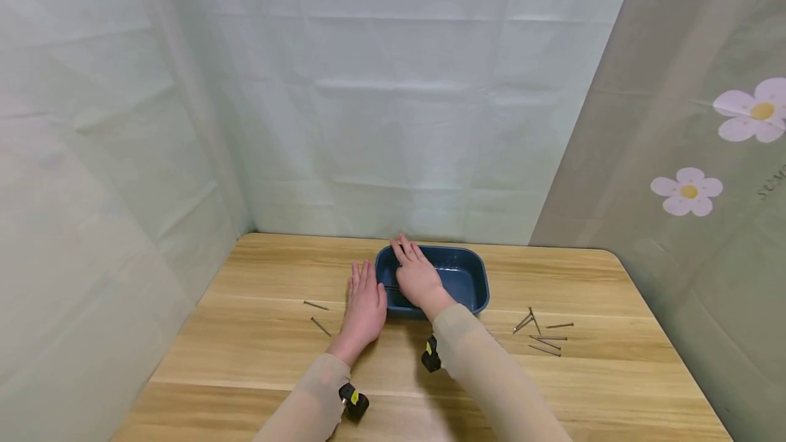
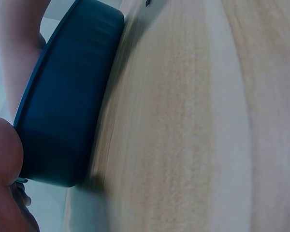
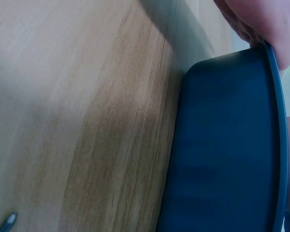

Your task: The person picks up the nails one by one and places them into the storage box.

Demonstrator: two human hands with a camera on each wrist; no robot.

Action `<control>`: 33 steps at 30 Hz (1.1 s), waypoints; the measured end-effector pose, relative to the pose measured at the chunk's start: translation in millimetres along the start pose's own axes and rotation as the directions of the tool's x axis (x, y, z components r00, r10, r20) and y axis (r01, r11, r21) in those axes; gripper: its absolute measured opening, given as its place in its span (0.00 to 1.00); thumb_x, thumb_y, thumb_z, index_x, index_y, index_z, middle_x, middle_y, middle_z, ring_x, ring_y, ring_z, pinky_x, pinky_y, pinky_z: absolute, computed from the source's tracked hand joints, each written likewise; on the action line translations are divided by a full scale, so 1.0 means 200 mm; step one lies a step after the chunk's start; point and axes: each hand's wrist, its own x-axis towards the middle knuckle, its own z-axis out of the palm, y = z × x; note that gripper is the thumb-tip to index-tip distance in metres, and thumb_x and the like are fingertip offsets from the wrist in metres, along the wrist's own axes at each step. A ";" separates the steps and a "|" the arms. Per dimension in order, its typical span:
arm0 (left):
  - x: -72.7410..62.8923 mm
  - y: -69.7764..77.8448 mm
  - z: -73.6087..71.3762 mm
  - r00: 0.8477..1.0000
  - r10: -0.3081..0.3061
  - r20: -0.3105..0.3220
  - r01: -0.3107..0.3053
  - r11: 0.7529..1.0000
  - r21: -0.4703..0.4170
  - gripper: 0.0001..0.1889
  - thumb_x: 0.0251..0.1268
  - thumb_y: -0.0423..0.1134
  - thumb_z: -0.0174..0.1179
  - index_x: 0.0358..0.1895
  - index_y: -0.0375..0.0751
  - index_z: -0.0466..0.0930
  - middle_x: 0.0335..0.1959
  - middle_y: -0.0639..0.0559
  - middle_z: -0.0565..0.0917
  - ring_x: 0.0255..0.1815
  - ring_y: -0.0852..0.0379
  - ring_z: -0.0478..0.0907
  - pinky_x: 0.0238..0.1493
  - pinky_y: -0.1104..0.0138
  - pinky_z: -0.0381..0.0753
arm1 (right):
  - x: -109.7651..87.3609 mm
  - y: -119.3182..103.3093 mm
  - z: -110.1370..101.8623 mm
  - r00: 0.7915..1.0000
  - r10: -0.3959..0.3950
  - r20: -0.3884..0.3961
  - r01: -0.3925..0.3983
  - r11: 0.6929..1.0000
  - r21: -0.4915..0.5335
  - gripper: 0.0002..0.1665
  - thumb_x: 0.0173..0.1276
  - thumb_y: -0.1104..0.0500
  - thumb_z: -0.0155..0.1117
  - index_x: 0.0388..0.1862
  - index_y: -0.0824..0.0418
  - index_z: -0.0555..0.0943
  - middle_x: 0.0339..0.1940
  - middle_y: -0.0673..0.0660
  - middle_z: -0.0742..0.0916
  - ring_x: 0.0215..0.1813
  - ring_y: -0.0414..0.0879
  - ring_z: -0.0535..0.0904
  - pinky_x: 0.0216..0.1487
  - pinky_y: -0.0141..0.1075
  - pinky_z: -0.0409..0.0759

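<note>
A dark blue, rectangular tray with rounded corners (image 1: 460,282) – its thin rim raised, its inner floor glossy – is set near the far edge of the wood-grained tabletop (image 1: 620,374). Its left end is gripped by the left hand (image 1: 364,307), thumb hooked over the rim. Outstretched fingers are laid across its far rim by the right hand (image 1: 419,283); whether anything is held beneath cannot be told.

L hand (image 1: 364,307): back up, fingers (image 1: 364,278) nearly straight, pointing fwd; thumb (image 1: 382,297) apart, inner side.
L forearm (image 1: 313,398): sleeved, angled fwd & R.
R hand (image 1: 420,283): back up, 3 fingers (image 1: 406,247) out fwd, slightly spread; thumb hidden.
R forearm (image 1: 500,384): sleeved, angled fwd & L.
Reach: R tips farther fwd than L.
</note>
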 end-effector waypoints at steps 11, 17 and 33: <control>0.01 0.00 -0.01 1.000 0.002 0.008 -0.002 1.000 0.010 0.29 0.85 0.33 0.48 0.78 0.16 0.59 0.82 0.23 0.58 0.85 0.25 0.44 0.80 0.34 0.50 | 0.01 0.00 -0.01 1.000 0.000 0.007 0.000 1.000 -0.005 0.14 0.83 0.54 0.61 0.50 0.50 0.93 0.91 0.57 0.53 0.90 0.57 0.38 0.87 0.47 0.42; 0.01 -0.01 -0.01 1.000 -0.004 0.014 0.004 1.000 0.009 0.29 0.85 0.33 0.47 0.79 0.17 0.58 0.82 0.23 0.58 0.85 0.26 0.43 0.81 0.34 0.49 | 0.01 0.00 -0.01 1.000 -0.005 0.009 0.005 1.000 -0.004 0.14 0.83 0.55 0.61 0.50 0.51 0.93 0.91 0.57 0.53 0.90 0.58 0.38 0.87 0.47 0.42; 0.00 -0.01 -0.01 1.000 0.010 -0.003 -0.010 1.000 -0.010 0.29 0.84 0.34 0.47 0.78 0.16 0.59 0.82 0.23 0.59 0.85 0.25 0.44 0.80 0.33 0.50 | 0.00 0.00 -0.01 0.999 -0.022 -0.033 0.023 0.999 0.033 0.14 0.83 0.54 0.61 0.51 0.52 0.93 0.90 0.58 0.57 0.90 0.58 0.42 0.86 0.48 0.47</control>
